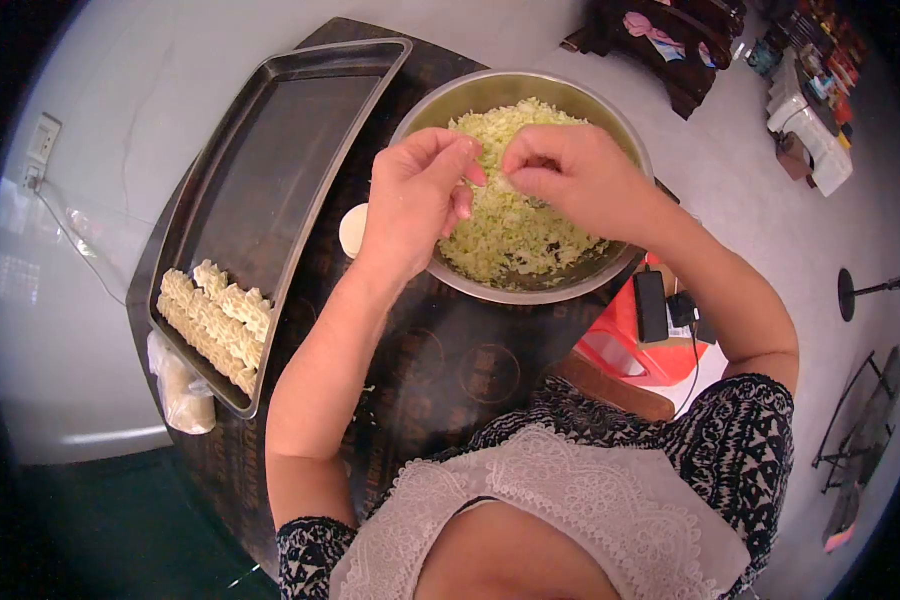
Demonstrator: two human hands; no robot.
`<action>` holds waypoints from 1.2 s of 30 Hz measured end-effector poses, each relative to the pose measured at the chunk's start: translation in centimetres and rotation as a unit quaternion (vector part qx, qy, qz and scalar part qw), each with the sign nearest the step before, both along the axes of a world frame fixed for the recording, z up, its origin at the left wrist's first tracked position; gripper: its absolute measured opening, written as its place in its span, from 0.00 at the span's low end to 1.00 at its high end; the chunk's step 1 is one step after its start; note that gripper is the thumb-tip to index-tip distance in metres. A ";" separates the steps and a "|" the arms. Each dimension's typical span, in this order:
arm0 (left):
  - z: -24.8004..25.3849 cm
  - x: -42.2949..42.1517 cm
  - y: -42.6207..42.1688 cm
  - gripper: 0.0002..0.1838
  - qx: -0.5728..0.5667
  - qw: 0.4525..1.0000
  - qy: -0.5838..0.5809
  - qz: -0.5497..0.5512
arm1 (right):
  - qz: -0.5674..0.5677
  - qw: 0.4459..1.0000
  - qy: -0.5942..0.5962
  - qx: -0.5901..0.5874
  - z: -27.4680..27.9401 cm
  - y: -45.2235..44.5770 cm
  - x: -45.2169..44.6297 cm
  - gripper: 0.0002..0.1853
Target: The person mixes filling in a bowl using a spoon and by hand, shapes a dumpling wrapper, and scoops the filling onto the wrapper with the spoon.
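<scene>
Nearest the body, the dark printed table point(450, 370) is overhung by both forearms, and the left hand point(415, 195) and right hand point(590, 185) are held side by side above the metal bowl point(530, 297), with a narrow gap left between them. In the left hand, the thumb and fingers are bent toward one another; in the right, the fingers are curled in toward the thumb. Whether the tips are met, or whether some small thing is pinched there, cannot be told.

For such fine fingertip work, a light, even pinch is probably best used, with the wrists kept loose and both hands held over the bowl so that any crumbs are caught.

The chopped pale-green filling point(520, 240) is heaped in the bowl, directly beneath the fingers as seen from above; whether it is touched cannot be judged. Just beside the left wrist, outside the bowl, a pale round piece point(352, 231) is partly hidden. Farther left, pleated pale pieces point(215, 320) are lined up at the near end of a dark tray point(270, 160), well apart from the fingers. Beyond the table, dark wooden furniture point(660, 50) is seen on the floor.
</scene>
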State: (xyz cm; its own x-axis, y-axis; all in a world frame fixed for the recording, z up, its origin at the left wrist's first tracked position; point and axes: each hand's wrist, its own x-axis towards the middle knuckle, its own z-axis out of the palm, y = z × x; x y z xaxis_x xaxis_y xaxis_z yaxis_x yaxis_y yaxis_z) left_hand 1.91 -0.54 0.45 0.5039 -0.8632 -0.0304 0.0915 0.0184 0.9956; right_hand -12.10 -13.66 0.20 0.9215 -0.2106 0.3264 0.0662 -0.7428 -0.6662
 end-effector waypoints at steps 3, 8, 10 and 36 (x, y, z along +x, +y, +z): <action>-0.1 0.1 -0.1 0.06 0.014 0.999 -0.007 -0.032 | -0.071 0.982 0.039 0.170 0.7 -0.1 -0.4 0.05; 0.0 -0.1 0.0 0.05 0.024 0.997 -0.034 -0.068 | -0.075 0.980 -0.052 0.179 -0.7 -0.2 0.1 0.08; -0.2 0.1 0.0 0.05 0.007 0.995 -0.046 -0.089 | -0.076 0.981 -0.061 0.168 -0.8 0.1 0.2 0.08; 0.1 -0.4 0.2 0.04 0.022 0.996 -0.069 -0.061 | -0.059 0.996 -0.059 -0.021 -0.9 0.1 0.9 0.07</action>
State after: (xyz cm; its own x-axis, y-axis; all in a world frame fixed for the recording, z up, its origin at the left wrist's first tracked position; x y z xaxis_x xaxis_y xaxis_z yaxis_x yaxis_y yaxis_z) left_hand 1.46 -0.38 0.52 0.3969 -0.9178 -0.0071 -0.0470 -0.0281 0.9985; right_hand -11.24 -13.56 -0.70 0.8454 -0.2992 0.4425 0.0533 -0.7770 -0.6272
